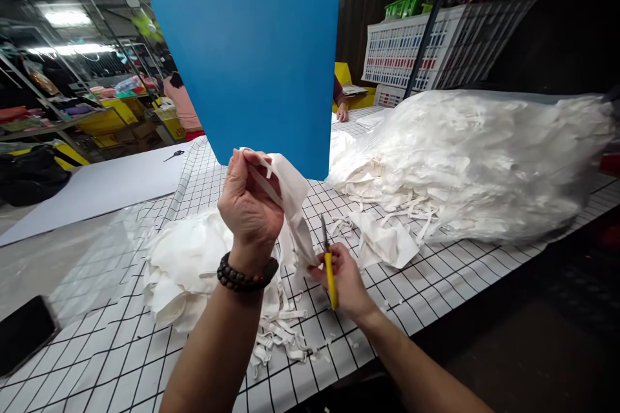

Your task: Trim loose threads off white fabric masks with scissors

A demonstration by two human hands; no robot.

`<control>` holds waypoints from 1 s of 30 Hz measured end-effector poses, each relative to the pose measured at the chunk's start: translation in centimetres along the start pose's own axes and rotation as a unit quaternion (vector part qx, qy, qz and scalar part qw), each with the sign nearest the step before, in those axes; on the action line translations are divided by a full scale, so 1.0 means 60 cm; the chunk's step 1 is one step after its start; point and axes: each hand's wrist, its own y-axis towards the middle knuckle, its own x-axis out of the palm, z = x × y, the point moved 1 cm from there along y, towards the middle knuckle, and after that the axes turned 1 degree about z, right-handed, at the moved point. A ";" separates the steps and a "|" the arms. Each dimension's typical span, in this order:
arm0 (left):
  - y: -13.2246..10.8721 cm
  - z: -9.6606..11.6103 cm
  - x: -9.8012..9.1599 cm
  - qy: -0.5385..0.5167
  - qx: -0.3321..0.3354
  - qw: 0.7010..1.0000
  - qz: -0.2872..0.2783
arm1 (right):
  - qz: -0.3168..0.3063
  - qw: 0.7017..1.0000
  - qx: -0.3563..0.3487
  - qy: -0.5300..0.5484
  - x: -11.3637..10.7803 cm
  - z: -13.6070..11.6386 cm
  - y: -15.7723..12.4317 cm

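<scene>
My left hand (pixel 254 210), raised at the middle, pinches the upper end of a strip-like piece of white fabric (pixel 293 193). The cloth hangs down toward my right hand (pixel 347 284), whose fingertips touch its lower end. That same hand also grips yellow-handled thread snips (pixel 330 271), blades pointing up and away. To the left of my left forearm lies a pile of white fabric pieces (pixel 184 258). Small white offcuts (pixel 283 332) are scattered between my forearms. Another loose white piece (pixel 387 239) rests beyond my right hand.
A big clear plastic bag (pixel 475 161) stuffed with white fabric covers the table's right side. Upright behind my hands stands a blue board (pixel 256 58). A dark phone (pixel 26 335) lies at left, black scissors (pixel 174 155) farther back. A co-worker's hand (pixel 341 111) shows beyond the board.
</scene>
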 end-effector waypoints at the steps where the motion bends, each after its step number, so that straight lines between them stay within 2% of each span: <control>1: -0.002 0.007 -0.005 -0.015 0.003 1.000 0.005 | -0.003 1.000 -0.003 -0.006 -0.009 -0.016 0.005; 4: -0.015 0.043 -0.026 0.036 0.053 0.998 0.006 | -0.013 1.000 -0.028 0.000 -0.053 -0.084 0.021; 7: -0.028 0.074 -0.052 0.183 0.100 0.977 0.033 | -0.037 0.997 -0.064 0.023 -0.098 -0.148 0.042; 9: -0.029 0.075 -0.072 0.277 0.089 0.955 0.056 | -0.031 0.994 -0.091 0.042 -0.115 -0.175 0.061; 12: -0.014 0.038 -0.108 0.351 0.028 0.933 0.069 | -0.025 0.993 -0.109 0.031 -0.117 -0.184 0.096; 16: 0.011 -0.039 -0.167 0.404 -0.065 0.908 0.089 | -0.040 0.995 -0.088 0.002 -0.098 -0.160 0.131; 19: 0.013 -0.073 -0.202 0.389 -0.110 0.910 0.095 | -0.046 0.996 -0.072 -0.011 -0.091 -0.142 0.144; 24: 0.003 -0.077 -0.226 0.295 -0.158 0.933 0.130 | -0.055 0.996 -0.073 -0.023 -0.083 -0.143 0.129; 27: 0.005 -0.072 -0.232 0.204 -0.175 0.946 0.179 | -0.147 0.988 -0.021 -0.034 -0.058 -0.136 0.074; 30: 0.008 -0.066 -0.237 0.118 -0.206 0.947 0.216 | -0.272 0.955 0.123 -0.012 -0.026 -0.105 -0.008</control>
